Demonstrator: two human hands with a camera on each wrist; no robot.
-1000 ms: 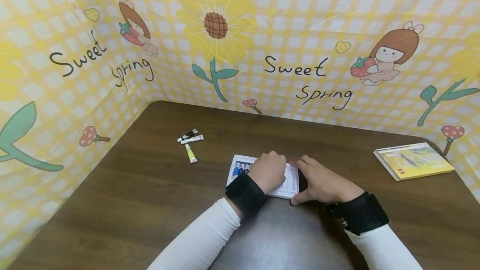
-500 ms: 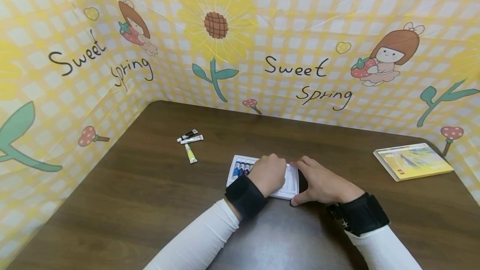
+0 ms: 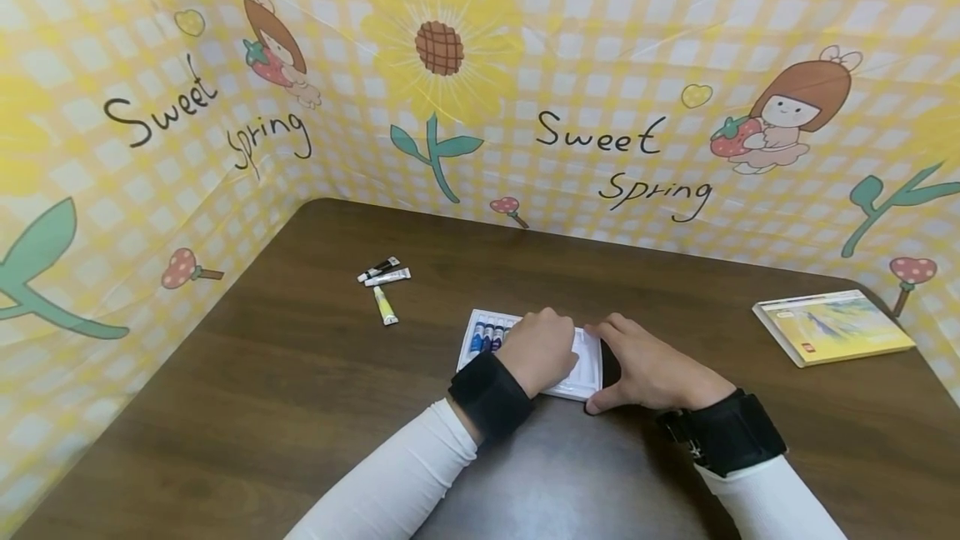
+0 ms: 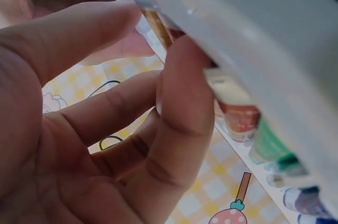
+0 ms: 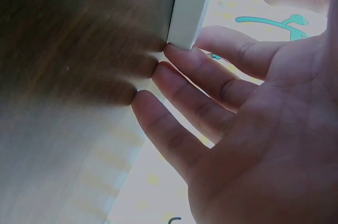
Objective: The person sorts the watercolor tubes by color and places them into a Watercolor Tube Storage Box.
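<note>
A white plastic tray (image 3: 588, 365) of small paint tubes lies on the table in the head view. My left hand (image 3: 536, 352) reaches over its middle with fingers curled down into it. In the left wrist view the thumb and index finger (image 4: 185, 84) pinch at a brownish tube (image 4: 157, 26), mostly hidden by the tray edge. A red-labelled tube (image 4: 243, 121) and a green one (image 4: 272, 142) sit beside it. My right hand (image 3: 660, 369) grips the tray's right end, thumb at the near corner and fingers at the far one. Its other fingertips (image 5: 145, 100) touch the table.
Black (image 3: 378, 270), white (image 3: 387, 277) and yellow (image 3: 385, 305) paint tubes lie loose beyond the tray on the left. A flat yellow box (image 3: 832, 327) lies at the far right. Patterned cloth (image 3: 480, 157) walls in the table (image 3: 262, 373) behind and on the left.
The head view has shifted slightly. Both hands stay in nearly the same place on the tray, and the loose tubes and box have not moved.
</note>
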